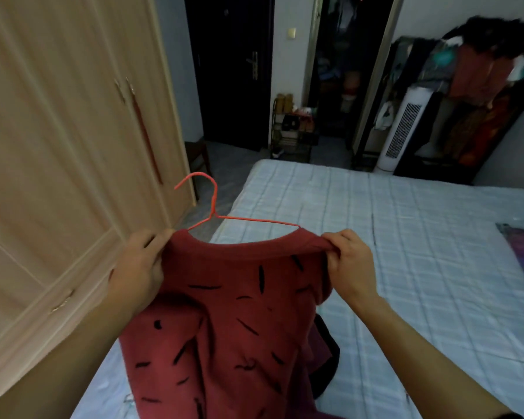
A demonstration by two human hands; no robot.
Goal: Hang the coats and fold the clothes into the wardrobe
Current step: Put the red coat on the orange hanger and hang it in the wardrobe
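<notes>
With the left hand (139, 267) and right hand (350, 261) each gripping a shoulder of the red sweater (233, 322), tug evenly so it sits square on the orange wire hanger (214, 204) between them.

At lower centre, the left hand (139, 267) and right hand (350, 264) each grip a shoulder of a dark red sweater with black dashes (233, 322), a thin orange wire hanger (215, 207) threaded through its neckline. A closed light wooden wardrobe (58, 146) fills the left; a pale blue checked bed (421, 252) lies right.
</notes>
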